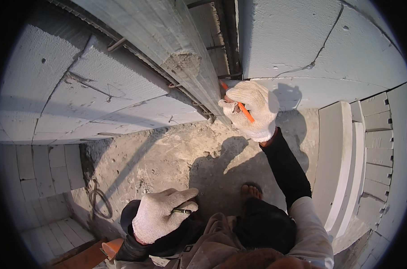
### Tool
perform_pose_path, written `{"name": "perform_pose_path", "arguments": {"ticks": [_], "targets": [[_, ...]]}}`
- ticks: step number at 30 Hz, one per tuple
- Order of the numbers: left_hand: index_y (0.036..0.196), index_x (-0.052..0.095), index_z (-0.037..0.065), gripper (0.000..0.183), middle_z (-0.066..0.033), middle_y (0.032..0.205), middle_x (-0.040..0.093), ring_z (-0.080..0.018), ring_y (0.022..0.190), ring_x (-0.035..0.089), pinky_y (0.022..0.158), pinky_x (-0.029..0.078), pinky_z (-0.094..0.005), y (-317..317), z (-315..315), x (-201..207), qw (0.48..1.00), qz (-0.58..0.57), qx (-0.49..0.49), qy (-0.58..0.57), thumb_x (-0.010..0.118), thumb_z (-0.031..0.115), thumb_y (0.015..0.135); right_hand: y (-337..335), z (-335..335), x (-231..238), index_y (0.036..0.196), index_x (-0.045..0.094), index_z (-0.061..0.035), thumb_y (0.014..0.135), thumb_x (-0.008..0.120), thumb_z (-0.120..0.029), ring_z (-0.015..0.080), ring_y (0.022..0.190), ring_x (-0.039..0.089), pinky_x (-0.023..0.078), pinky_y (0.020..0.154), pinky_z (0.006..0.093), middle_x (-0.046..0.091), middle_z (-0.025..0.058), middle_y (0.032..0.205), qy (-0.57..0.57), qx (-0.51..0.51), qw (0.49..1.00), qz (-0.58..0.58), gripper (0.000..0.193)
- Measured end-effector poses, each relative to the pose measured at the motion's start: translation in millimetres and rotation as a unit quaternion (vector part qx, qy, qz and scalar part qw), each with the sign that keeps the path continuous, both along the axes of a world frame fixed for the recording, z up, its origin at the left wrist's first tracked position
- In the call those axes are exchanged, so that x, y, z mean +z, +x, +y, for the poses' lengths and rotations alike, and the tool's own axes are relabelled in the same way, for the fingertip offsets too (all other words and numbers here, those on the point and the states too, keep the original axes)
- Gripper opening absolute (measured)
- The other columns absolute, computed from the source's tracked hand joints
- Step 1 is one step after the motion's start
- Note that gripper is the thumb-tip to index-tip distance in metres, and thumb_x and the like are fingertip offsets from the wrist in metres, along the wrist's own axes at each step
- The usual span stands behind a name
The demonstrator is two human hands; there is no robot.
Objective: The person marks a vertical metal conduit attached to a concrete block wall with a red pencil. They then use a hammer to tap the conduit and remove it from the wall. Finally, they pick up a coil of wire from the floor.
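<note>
My right hand (253, 107), in a white knitted glove, is closed around an orange-handled tool (246, 112). Its working end is hidden by my fingers and the wall edge. The hand is beside the lower end of a long grey panel (185, 49) that stands in the gap between two block walls. A dried mortar patch (183, 62) marks the panel's face. My left hand (165, 214), gloved too, is held low in front of my body. Its fingers are closed on a short dark green rod (182, 210), whose kind I cannot make out.
Block walls rise at left (118, 71) and right (311, 40), with steel bars (217, 47) in the gap. White slabs (336, 166) lean at the right. A hose coil (99, 201) lies on the rough concrete floor (167, 152). Blocks (48, 170) are stacked at the left.
</note>
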State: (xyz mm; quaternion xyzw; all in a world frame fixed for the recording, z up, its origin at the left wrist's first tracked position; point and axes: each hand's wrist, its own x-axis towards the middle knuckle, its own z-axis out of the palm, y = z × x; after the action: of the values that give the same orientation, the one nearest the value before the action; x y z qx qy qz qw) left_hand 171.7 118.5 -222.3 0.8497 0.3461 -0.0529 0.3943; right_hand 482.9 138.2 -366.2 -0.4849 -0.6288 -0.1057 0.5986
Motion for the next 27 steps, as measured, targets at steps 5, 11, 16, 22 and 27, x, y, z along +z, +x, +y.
{"name": "perform_pose_path", "arguments": {"ticks": [5, 11, 16, 22, 27], "targets": [[0.127, 0.072, 0.008, 0.043, -0.0129, 0.096, 0.076, -0.0337, 0.084, 0.076, 0.072, 0.060, -0.0376, -4.6, 0.0, 2.3, 1.000, 0.006, -0.002, -0.003, 0.075, 0.029, 0.090, -2.1, -0.6, 5.5, 0.107, 0.074, -0.0069, 0.073, 0.088, -0.003, 0.0287, 0.091, 0.074, 0.060, 0.084, 0.0421, 0.075, 0.0096, 0.097, 0.008, -0.016, 1.000, -0.021, 0.037], [0.120, 0.074, 0.003, 0.037, -0.0152, 0.087, 0.074, -0.0316, 0.076, 0.075, 0.066, 0.057, -0.0355, -2.5, 0.1, 5.4, 1.000, -0.017, 0.003, 0.009, 0.077, 0.020, 0.088, -3.5, 1.0, 2.5, 0.108, 0.073, -0.0068, 0.074, 0.089, -0.005, 0.0287, 0.090, 0.074, 0.059, 0.085, 0.0418, 0.075, 0.0085, 0.096, 0.019, -0.014, 0.999, -0.023, 0.038], [0.117, 0.075, -0.001, 0.035, -0.0153, 0.081, 0.072, -0.0289, 0.070, 0.074, 0.064, 0.055, -0.0335, -1.6, -0.4, 2.7, 0.999, -0.037, 0.014, 0.002, 0.078, 0.014, 0.086, -10.0, 4.4, -12.2, 0.109, 0.071, -0.0058, 0.079, 0.088, -0.007, 0.0273, 0.089, 0.074, 0.059, 0.083, 0.0384, 0.075, 0.0076, 0.093, 0.030, 0.008, 0.997, 0.076, 0.034], [0.118, 0.075, -0.002, 0.035, -0.0137, 0.079, 0.072, -0.0248, 0.070, 0.073, 0.064, 0.054, -0.0316, -2.0, -1.5, -0.6, 0.999, -0.032, 0.031, -0.006, 0.077, 0.013, 0.086, -13.3, 0.0, 2.2, 0.113, 0.071, -0.0086, 0.079, 0.086, -0.008, 0.0241, 0.087, 0.075, 0.061, 0.076, 0.0355, 0.074, 0.0064, 0.100, 0.028, -0.044, 0.996, 0.078, 0.038], [0.119, 0.074, -0.002, 0.036, -0.0132, 0.079, 0.072, -0.0232, 0.070, 0.073, 0.063, 0.054, -0.0311, -1.0, 0.8, -1.4, 1.000, -0.023, 0.014, 0.004, 0.077, 0.013, 0.087, -7.9, 2.0, 2.3, 0.107, 0.075, -0.0096, 0.075, 0.086, -0.008, 0.0224, 0.089, 0.075, 0.062, 0.077, 0.0342, 0.076, 0.0056, 0.101, 0.034, -0.045, 0.997, 0.056, 0.033]]}}
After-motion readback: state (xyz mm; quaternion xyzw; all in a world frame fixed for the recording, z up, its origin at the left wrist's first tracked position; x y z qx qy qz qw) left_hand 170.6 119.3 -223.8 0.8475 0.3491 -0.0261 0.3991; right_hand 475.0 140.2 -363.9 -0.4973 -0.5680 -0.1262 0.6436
